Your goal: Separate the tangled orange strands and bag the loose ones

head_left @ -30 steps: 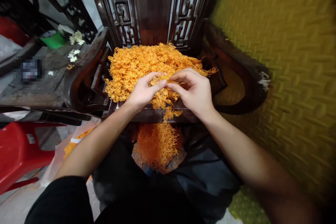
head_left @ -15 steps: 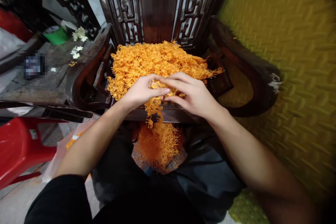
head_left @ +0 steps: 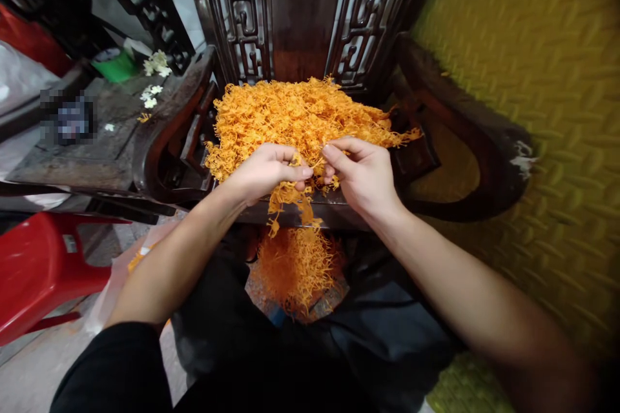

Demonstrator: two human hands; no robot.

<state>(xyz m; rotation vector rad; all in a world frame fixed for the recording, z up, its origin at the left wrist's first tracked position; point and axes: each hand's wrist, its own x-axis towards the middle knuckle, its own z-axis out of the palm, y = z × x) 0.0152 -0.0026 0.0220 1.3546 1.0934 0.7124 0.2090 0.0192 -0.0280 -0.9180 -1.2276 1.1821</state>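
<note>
A large pile of orange stringy pieces (head_left: pixel 290 110) covers the seat of a dark carved wooden chair (head_left: pixel 305 32). Over its front edge, my left hand (head_left: pixel 264 171) is closed with thumb and fingers pinched on a strand of orange stringy pieces (head_left: pixel 290 197); part of the strand dangles below the hand. My right hand (head_left: pixel 371 174) pinches just to the right, its thumb and index fingertip pressed together by the same strand. What sits between those right fingertips is too small to make out. The two hands are close but apart.
Between my knees lies a lower heap of loose orange strands (head_left: pixel 303 271). Dark chair arms (head_left: pixel 484 122) curve on both sides. On the left are a red plastic stool (head_left: pixel 33 277), a green tape roll (head_left: pixel 115 64) and white flowers (head_left: pixel 157 63). A yellow textured surface (head_left: pixel 547 77) rises at right.
My hands have drawn apart a little; the right one has moved rightward and its outstretched fingers have curled into a pinch. The view has shifted slightly.
</note>
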